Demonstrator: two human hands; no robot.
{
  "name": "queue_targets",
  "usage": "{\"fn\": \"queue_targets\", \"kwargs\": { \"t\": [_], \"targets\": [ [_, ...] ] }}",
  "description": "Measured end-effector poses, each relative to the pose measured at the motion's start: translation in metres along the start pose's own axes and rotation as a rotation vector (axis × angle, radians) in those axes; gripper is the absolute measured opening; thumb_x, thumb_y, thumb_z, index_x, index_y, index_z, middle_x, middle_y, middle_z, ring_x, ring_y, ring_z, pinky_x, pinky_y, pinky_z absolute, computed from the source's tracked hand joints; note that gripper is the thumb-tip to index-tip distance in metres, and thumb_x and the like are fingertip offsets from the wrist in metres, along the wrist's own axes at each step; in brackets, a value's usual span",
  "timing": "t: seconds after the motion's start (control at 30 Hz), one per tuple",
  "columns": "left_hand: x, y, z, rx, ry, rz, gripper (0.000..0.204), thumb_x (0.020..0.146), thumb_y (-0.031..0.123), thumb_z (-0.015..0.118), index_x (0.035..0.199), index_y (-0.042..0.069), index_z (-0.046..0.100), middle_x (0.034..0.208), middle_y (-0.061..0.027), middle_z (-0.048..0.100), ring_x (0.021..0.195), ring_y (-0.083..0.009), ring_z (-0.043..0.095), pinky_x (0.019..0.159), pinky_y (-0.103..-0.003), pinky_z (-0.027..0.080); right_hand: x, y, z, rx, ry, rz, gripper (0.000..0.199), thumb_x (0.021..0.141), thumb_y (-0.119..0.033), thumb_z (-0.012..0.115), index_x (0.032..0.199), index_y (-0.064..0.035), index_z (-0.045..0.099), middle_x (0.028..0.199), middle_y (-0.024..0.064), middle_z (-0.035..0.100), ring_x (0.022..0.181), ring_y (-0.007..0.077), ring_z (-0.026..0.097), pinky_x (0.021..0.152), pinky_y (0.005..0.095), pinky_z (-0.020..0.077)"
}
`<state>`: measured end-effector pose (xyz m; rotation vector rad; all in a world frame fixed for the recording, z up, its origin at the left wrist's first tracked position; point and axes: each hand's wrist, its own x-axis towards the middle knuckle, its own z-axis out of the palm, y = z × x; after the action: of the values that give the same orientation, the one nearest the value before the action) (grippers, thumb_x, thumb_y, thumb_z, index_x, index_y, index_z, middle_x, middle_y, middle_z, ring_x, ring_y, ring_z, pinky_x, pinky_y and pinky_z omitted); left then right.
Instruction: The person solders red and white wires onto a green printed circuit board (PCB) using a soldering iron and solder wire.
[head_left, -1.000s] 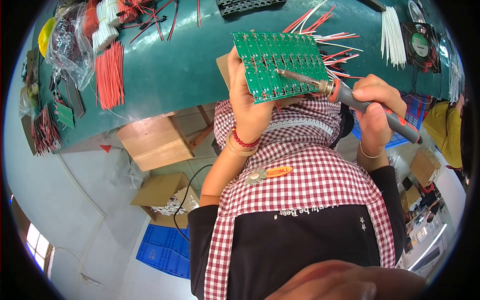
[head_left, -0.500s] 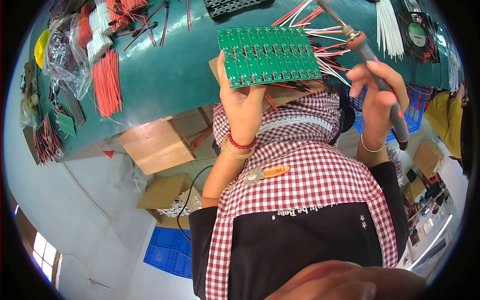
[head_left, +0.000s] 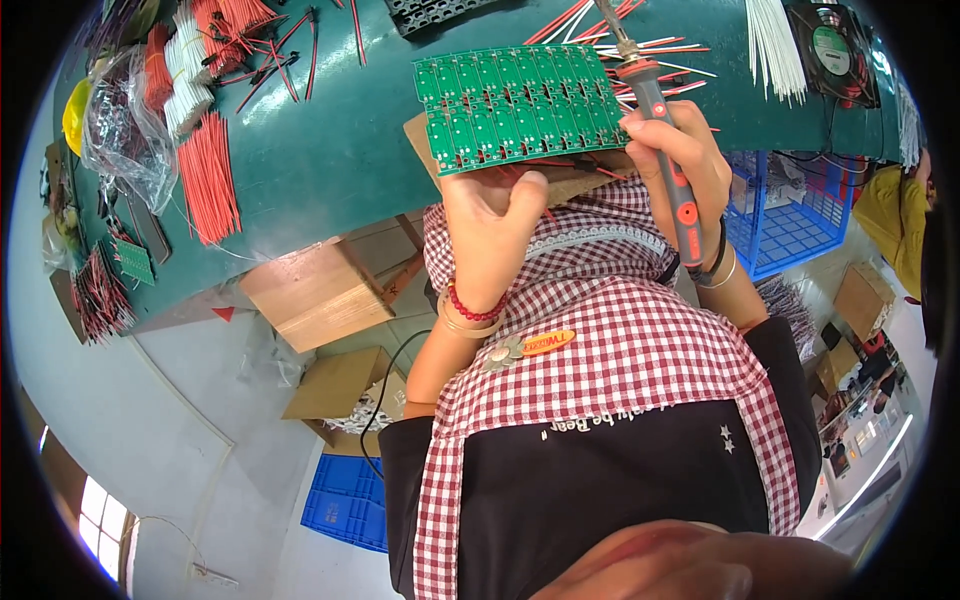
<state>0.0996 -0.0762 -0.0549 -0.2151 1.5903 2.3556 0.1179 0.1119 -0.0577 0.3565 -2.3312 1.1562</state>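
A green circuit board panel (head_left: 520, 105) is tilted above the table's near edge. My left hand (head_left: 488, 225) grips it from below at its near left part; those fingers are hidden behind it, and the thumb shows below the near edge. A grey soldering iron (head_left: 672, 165) is held in my right hand (head_left: 690, 160), its metal shaft pointing away from me. Fingertips of this hand meet the panel's right edge. Red and white wires (head_left: 655, 48) stick out beyond the panel on the far right side. Beneath lies a brown flat board (head_left: 590, 180).
The green table (head_left: 300, 150) holds red wire bundles (head_left: 207, 175), a clear plastic bag (head_left: 125, 125), a black tray (head_left: 440, 12), white wires (head_left: 773, 50) and a small fan (head_left: 835, 50). A blue crate (head_left: 790, 235) stands at right, a wooden stool (head_left: 315, 290) below the table.
My right hand has brought the soldering iron left, up to the panel's right edge. The panel has shifted slightly left, and my left hand's fingers have slipped behind it.
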Motion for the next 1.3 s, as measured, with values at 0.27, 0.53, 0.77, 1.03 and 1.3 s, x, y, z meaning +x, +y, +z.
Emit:
{"fn": "queue_targets", "kwargs": {
  "t": [0.27,0.53,0.77,1.03,1.3],
  "targets": [
    [0.005,-0.010,0.004,-0.038,-0.016,0.030,0.034,0.086,-0.008,0.063,0.116,-0.001,0.049,0.105,-0.0068,0.061,0.092,-0.0133,0.060,0.078,-0.029,0.051,-0.002,-0.018,-0.013,0.169,0.013,0.066,0.034,0.079,0.004,0.073,0.110,-0.0037,0.061,0.087,0.0139,0.063,0.072,0.0240,0.058,0.063,0.0318,0.0477],
    [0.004,-0.023,0.015,-0.100,0.041,0.153,0.043,0.088,-0.006,0.065,0.123,0.001,0.041,0.112,-0.0093,0.058,0.099,-0.0156,0.060,0.085,-0.030,0.052,0.005,-0.007,0.005,0.057,-0.023,0.026,0.037,0.077,0.004,0.073,0.111,-0.0056,0.061,0.090,0.0107,0.063,0.077,0.0245,0.059,0.068,0.0332,0.0482],
    [0.003,-0.033,0.020,-0.110,0.065,0.166,0.060,0.088,-0.008,0.063,0.132,0.004,0.025,0.119,-0.0120,0.052,0.103,-0.0167,0.058,0.088,-0.030,0.052,0.000,0.000,0.015,-0.100,-0.029,-0.079,0.042,0.071,0.002,0.075,0.109,-0.0121,0.064,0.087,0.0058,0.061,0.079,0.0247,0.058,0.072,0.0345,0.0462],
    [0.004,-0.038,0.027,-0.117,0.129,0.228,0.061,0.084,-0.010,0.064,0.131,0.003,0.028,0.120,-0.0128,0.051,0.105,-0.0177,0.057,0.090,-0.032,0.050,-0.002,0.001,0.017,-0.085,-0.011,-0.095,0.041,0.070,0.001,0.074,0.108,-0.0121,0.064,0.085,0.0052,0.061,0.077,0.0238,0.058,0.071,0.0341,0.0446],
    [0.003,-0.039,0.031,-0.082,0.180,0.256,0.058,0.082,-0.012,0.064,0.129,0.002,0.032,0.119,-0.0134,0.053,0.105,-0.0189,0.058,0.091,-0.032,0.050,-0.003,0.002,0.018,-0.087,0.004,-0.118,0.040,0.071,-0.001,0.074,0.109,-0.0121,0.065,0.085,0.0050,0.062,0.077,0.0232,0.059,0.071,0.0344,0.0447]
  ]
}}
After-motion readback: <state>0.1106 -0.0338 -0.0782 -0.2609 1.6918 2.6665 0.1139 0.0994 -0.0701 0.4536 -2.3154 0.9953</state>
